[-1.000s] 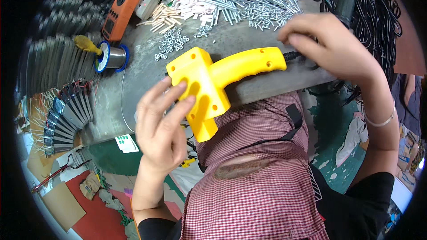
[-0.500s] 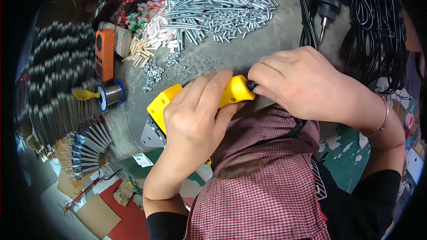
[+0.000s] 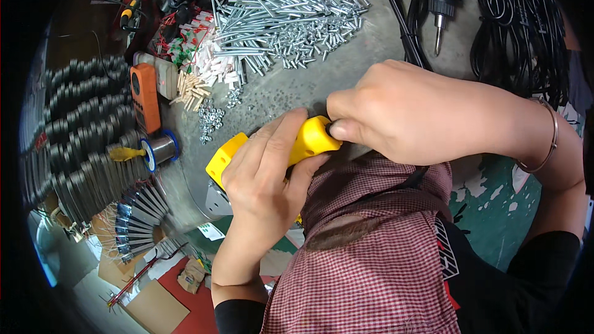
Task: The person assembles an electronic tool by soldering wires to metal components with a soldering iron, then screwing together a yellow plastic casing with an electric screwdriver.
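A yellow plastic tool housing (image 3: 309, 139) lies across the near edge of the grey metal table (image 3: 346, 80). My left hand (image 3: 266, 173) is wrapped over its body and covers most of it. My right hand (image 3: 408, 114) grips the end of the yellow housing, fingers curled with the thumb pressed against that end. What lies under the right hand is hidden. A red checked cloth (image 3: 377, 241) covers my lap just below both hands.
A heap of long silver screws and rods (image 3: 278, 18) fills the far table. Small nuts (image 3: 210, 120), wooden pegs (image 3: 192, 89), an orange meter (image 3: 143, 96) and a solder spool (image 3: 159, 148) lie left. A dark power drill (image 3: 440, 0) and black cables (image 3: 513, 31) are far right.
My left hand went from resting open beside the yellow housing to closing over it. My right hand slid along the handle toward the left hand. The view shifted closer over the table.
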`<state>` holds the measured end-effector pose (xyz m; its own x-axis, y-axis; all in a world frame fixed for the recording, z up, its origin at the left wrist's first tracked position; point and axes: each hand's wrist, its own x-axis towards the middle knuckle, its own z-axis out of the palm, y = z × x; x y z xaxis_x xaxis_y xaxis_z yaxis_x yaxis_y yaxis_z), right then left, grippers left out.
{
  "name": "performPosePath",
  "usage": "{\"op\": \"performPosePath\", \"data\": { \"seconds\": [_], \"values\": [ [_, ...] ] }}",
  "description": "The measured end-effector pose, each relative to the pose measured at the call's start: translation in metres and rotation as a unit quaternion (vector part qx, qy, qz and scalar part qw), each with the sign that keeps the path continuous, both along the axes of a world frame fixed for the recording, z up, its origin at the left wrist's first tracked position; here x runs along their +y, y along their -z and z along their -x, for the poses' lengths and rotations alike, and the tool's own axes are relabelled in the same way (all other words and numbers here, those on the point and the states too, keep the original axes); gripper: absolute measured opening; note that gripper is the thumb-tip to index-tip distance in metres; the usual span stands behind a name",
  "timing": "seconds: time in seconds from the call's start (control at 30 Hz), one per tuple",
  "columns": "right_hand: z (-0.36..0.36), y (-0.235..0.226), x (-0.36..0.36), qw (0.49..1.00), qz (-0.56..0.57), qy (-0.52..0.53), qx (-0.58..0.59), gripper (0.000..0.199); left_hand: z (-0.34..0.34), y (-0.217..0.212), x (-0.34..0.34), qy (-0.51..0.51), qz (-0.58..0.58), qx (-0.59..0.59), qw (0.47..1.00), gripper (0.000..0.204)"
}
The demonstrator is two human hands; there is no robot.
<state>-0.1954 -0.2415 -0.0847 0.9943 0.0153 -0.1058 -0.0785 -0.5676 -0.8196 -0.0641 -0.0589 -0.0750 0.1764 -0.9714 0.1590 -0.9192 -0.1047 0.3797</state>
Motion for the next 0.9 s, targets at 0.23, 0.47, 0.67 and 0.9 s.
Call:
{"op": "performPosePath", "data": {
  "seconds": [0.23,0.47,0.67,0.9],
  "values": [
    [-0.006,-0.007,-0.005,0.989,-0.100,-0.007,0.105,0.034,-0.001,0.002,0.000,-0.014,0.027,0.045,0.999,0.050],
    [-0.010,-0.001,-0.009,0.974,-0.192,-0.003,0.123,0.036,-0.005,0.006,0.002,-0.013,0.062,0.065,0.996,0.049],
    [-0.011,-0.008,-0.008,0.975,-0.177,-0.015,0.132,0.034,-0.003,0.008,0.006,-0.011,0.076,0.076,0.994,0.048],
    [-0.009,0.007,0.011,0.982,-0.170,0.046,0.074,0.038,-0.005,0.010,0.003,0.009,0.072,0.059,0.996,0.055]
  ]
}}
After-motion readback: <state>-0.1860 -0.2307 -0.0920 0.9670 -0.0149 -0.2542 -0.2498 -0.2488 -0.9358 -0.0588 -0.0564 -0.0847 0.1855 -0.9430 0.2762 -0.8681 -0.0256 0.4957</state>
